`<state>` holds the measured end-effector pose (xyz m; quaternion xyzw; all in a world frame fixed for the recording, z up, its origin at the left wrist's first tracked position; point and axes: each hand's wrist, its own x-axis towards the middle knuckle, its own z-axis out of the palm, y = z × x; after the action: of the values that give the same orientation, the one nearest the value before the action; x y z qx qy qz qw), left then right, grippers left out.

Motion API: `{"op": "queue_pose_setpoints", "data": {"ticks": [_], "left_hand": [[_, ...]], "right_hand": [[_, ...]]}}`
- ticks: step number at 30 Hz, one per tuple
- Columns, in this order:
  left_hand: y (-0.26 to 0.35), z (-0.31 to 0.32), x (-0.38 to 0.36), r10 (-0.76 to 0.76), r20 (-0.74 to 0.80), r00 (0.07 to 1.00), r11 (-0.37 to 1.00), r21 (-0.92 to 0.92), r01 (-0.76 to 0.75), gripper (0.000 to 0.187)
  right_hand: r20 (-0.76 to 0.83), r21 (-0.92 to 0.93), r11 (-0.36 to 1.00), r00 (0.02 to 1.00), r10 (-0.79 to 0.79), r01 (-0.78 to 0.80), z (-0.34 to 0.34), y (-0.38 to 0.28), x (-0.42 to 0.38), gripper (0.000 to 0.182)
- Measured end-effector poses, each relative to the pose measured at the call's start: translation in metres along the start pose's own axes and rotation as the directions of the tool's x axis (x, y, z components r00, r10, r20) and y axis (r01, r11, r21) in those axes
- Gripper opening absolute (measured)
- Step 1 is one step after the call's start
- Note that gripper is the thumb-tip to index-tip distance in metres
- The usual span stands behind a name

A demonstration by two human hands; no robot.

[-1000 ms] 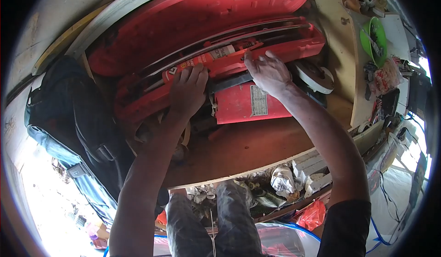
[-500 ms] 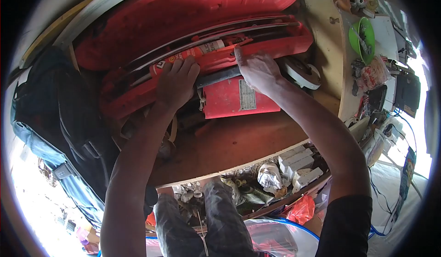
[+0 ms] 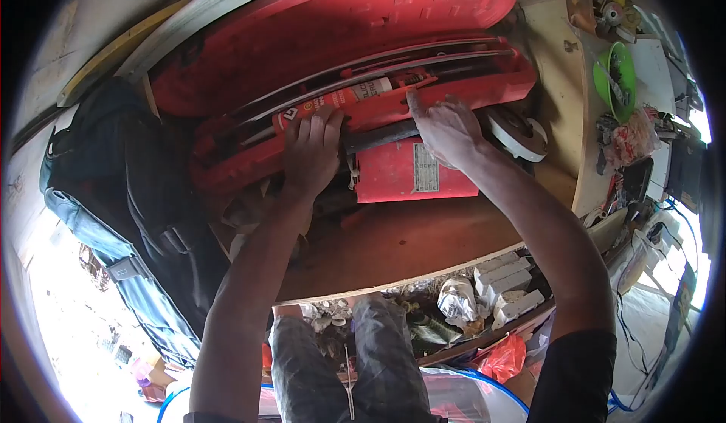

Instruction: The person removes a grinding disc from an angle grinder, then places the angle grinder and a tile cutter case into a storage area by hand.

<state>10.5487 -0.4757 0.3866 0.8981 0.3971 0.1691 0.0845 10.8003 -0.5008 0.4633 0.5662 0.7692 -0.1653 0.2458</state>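
Note:
A long red plastic case (image 3: 484, 83) lies open, its lid (image 3: 348, 26) raised behind it. Inside are long metal bars and a red and white sealant tube (image 3: 333, 102). My left hand (image 3: 311, 151) has its fingers curled over the case's front rim, near the tube. Farther right, my right hand (image 3: 448, 130) grips the same rim, one digit lying along its top and the other fingers bent. Between my hands runs a dark bar (image 3: 382, 136), above a red box (image 3: 389, 175) with a pale label.
A dark bag (image 3: 162, 196) stands on the left. A white roll (image 3: 522, 136) sits right of my right hand, and a green bowl (image 3: 615, 83) is on the far right. The wooden shelf's front edge (image 3: 393, 279) crosses before my legs, with rubble and blocks (image 3: 499, 279) below.
The whole scene has shifted right and slightly down in view as my head moved. Both hands keep their places on the case's rim.

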Motion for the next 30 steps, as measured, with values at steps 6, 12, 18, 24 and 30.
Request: {"op": "queue_pose_setpoints", "data": {"ticks": [6,12,18,24,30], "left_hand": [[0.001,-0.003,0.001,-0.001,0.014,1.000,1.000,0.010,0.001,0.036],[0.000,-0.006,0.006,0.043,0.079,0.996,0.998,-0.052,-0.039,0.048],[-0.006,0.001,0.002,0.122,0.207,0.971,0.991,-0.080,-0.108,0.040],[-0.014,-0.026,0.024,0.075,0.292,0.953,0.983,-0.181,-0.022,0.039],[-0.046,-0.050,0.060,-0.048,0.753,0.656,0.280,-0.621,0.732,0.026]], "right_hand": [[0.060,-0.088,0.996,0.998,0.030,-0.025,0.003,-0.013,0.005,0.082],[0.018,-0.126,0.991,0.999,-0.034,0.036,-0.004,-0.005,0.005,0.069],[0.190,-0.202,0.974,0.979,-0.068,0.107,-0.009,-0.012,0.007,0.070],[0.045,-0.220,0.975,0.998,0.044,-0.033,0.004,-0.018,0.000,0.066],[-0.008,-0.187,0.977,0.995,0.104,-0.103,0.009,-0.021,-0.002,0.069]]}}
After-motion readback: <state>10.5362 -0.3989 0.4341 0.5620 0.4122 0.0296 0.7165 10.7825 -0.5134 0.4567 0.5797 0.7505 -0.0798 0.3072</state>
